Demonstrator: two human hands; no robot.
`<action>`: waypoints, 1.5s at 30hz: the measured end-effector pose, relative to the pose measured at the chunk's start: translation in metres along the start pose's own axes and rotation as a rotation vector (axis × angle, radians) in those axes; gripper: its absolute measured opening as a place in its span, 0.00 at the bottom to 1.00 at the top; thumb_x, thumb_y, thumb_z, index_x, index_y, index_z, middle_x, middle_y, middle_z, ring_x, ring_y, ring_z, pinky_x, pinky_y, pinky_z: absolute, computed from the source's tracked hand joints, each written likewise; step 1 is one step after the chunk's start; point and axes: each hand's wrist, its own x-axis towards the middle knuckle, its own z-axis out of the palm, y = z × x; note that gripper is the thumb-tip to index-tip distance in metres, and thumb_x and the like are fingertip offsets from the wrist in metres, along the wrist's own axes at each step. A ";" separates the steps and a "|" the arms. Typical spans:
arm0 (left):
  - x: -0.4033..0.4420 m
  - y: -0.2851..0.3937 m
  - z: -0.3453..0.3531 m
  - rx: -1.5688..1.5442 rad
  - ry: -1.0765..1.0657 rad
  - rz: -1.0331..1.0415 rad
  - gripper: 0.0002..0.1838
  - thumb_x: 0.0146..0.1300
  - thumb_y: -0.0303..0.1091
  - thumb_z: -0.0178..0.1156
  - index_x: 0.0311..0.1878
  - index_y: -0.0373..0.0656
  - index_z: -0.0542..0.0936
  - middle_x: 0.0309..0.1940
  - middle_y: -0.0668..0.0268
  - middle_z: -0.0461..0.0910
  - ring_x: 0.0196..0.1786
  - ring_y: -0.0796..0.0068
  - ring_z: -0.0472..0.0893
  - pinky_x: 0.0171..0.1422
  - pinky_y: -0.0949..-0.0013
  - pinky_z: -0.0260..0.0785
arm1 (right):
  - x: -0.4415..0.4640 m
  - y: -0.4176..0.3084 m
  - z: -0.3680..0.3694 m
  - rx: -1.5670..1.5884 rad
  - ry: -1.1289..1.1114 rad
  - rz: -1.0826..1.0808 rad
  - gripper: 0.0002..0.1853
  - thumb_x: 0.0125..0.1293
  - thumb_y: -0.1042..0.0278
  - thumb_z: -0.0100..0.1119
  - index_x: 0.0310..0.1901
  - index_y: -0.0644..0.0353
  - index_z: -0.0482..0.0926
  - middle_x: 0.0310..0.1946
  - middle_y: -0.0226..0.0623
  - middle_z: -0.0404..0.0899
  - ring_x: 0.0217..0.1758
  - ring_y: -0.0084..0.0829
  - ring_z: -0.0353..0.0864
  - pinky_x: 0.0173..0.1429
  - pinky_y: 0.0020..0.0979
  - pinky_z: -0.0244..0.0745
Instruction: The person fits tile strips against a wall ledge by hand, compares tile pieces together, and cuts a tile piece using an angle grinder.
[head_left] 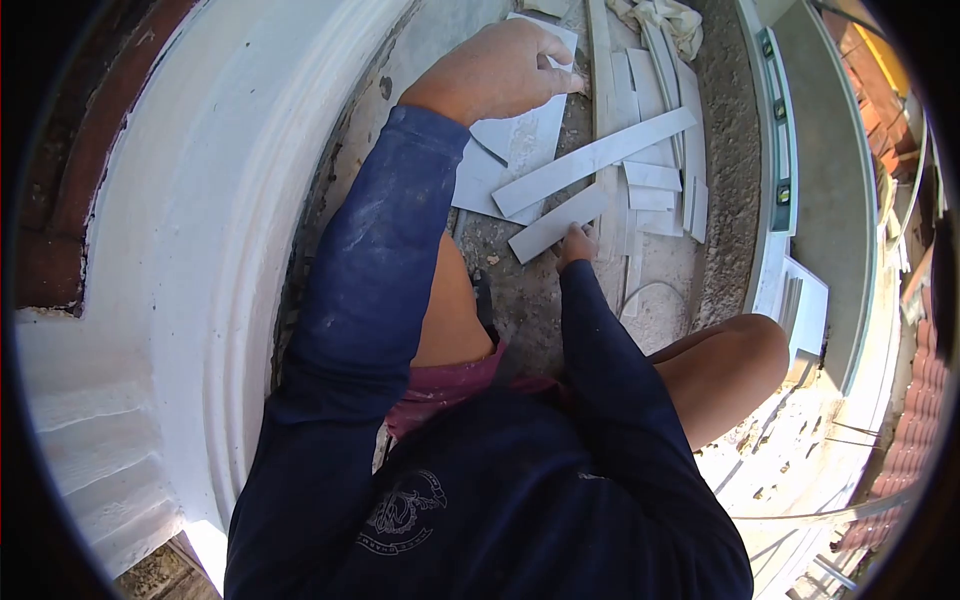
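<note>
My left hand [497,72] is raised at the upper middle, above a large white tile piece [535,130]; its fingers bend toward the right, and whether they hold anything is too small to tell. My right hand [577,245] grips the lower edge of a short white tile strip [553,225], which lies slanted. Just above that strip lies a longer white strip [595,160], slanted across other pieces. Small white cut pieces [652,178] are stacked to the right of it.
A moulded white wall [200,220] runs along the left. On the right, a spirit level [778,130] rests along a ledge beside a rough wall edge [728,170]. A pale cloth [675,25] lies at the top. White tiles [808,300] stand near my right knee.
</note>
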 end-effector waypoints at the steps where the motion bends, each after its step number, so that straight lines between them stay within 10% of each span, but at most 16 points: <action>1: -0.001 0.000 0.000 0.001 0.007 -0.007 0.26 0.64 0.50 0.67 0.54 0.37 0.84 0.40 0.50 0.86 0.42 0.58 0.85 0.49 0.60 0.76 | 0.000 -0.007 0.000 0.012 0.007 -0.034 0.14 0.67 0.69 0.54 0.51 0.67 0.78 0.35 0.38 0.80 0.31 0.31 0.80 0.33 0.34 0.76; 5: -0.001 -0.001 0.000 -0.015 0.029 -0.015 0.25 0.63 0.49 0.67 0.54 0.37 0.84 0.40 0.51 0.86 0.41 0.58 0.85 0.49 0.60 0.76 | 0.001 -0.046 0.008 -0.039 -0.070 -0.192 0.16 0.70 0.60 0.55 0.52 0.62 0.78 0.35 0.36 0.79 0.30 0.28 0.78 0.34 0.32 0.75; 14: -0.003 -0.003 -0.009 -0.027 0.043 -0.011 0.25 0.63 0.49 0.67 0.54 0.37 0.84 0.38 0.52 0.86 0.40 0.59 0.85 0.48 0.61 0.76 | -0.019 -0.081 0.024 0.323 -0.804 0.274 0.30 0.70 0.40 0.56 0.61 0.56 0.70 0.31 0.35 0.74 0.26 0.28 0.69 0.30 0.33 0.65; 23: -0.001 -0.007 -0.006 -0.007 0.027 -0.056 0.25 0.62 0.49 0.68 0.54 0.37 0.84 0.38 0.51 0.86 0.37 0.61 0.85 0.45 0.62 0.76 | -0.018 -0.088 0.038 0.482 -0.700 0.457 0.31 0.71 0.36 0.48 0.54 0.62 0.69 0.32 0.40 0.73 0.25 0.29 0.68 0.29 0.33 0.64; 32: -0.002 -0.007 -0.002 0.010 -0.019 -0.025 0.25 0.63 0.48 0.68 0.55 0.36 0.84 0.37 0.51 0.86 0.37 0.61 0.85 0.45 0.62 0.76 | 0.003 -0.092 0.048 0.316 -0.353 0.264 0.17 0.75 0.70 0.52 0.62 0.64 0.68 0.58 0.46 0.75 0.60 0.49 0.77 0.66 0.53 0.72; 45: -0.002 -0.004 -0.006 0.041 -0.037 -0.023 0.25 0.62 0.49 0.68 0.52 0.36 0.85 0.40 0.48 0.86 0.41 0.57 0.85 0.48 0.62 0.75 | 0.028 -0.043 0.047 0.124 -0.278 0.218 0.18 0.75 0.72 0.52 0.63 0.66 0.70 0.55 0.42 0.77 0.55 0.40 0.81 0.62 0.47 0.77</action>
